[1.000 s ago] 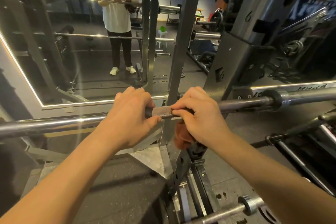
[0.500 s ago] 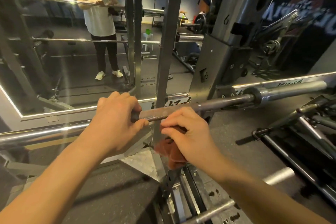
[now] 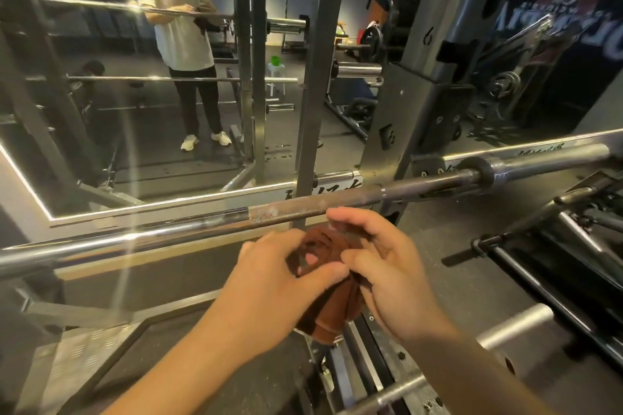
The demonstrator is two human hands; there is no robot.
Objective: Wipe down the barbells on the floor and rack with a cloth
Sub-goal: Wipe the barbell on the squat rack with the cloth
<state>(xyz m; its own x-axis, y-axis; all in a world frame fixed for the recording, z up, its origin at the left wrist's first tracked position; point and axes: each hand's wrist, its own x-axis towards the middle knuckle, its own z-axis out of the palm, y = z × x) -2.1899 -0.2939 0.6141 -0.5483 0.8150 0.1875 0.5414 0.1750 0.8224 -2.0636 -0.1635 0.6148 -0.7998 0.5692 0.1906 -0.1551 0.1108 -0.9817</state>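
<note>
1. Plainly, the wiping is paused. Both hands are off the bar and busy with the cloth (image 3: pixel 323 323), which looks like regathering or refolding it between strokes.
2. The left hand (image 3: pixel 269 283) has its fingers curled into the brown cloth, thumb laid across it. The right hand (image 3: pixel 391 280) pinches the other side with thumb and loosely bent fingers. Its forefinger reaches up near the bar, though I cannot tell if it touches.
3. The cloth hangs bunched between the two hands, just below the racked barbell (image 3: pixel 303 209) and in front of the rack upright (image 3: pixel 315 94).
4. Next, I'd judge, the cloth needs wrapping round the shaft again. The knurled stretch just above the hands shows pale smears and looks the likely spot. One hand could steady the bar while the other runs along it.
5. Counted:
   - two hands;
   - one cloth;
   - one barbell across the rack at working height;
   - one bar low down with a bright sleeve (image 3: pixel 515 322) near the floor (image 3: pixel 455 280);
   - at least one dark bar (image 3: pixel 546 266) in the cluster to the right, too tangled to number surely.
6. Bars seen in the mirror (image 3: pixel 135 128) are reflections, so I leave them out of the count.
</note>
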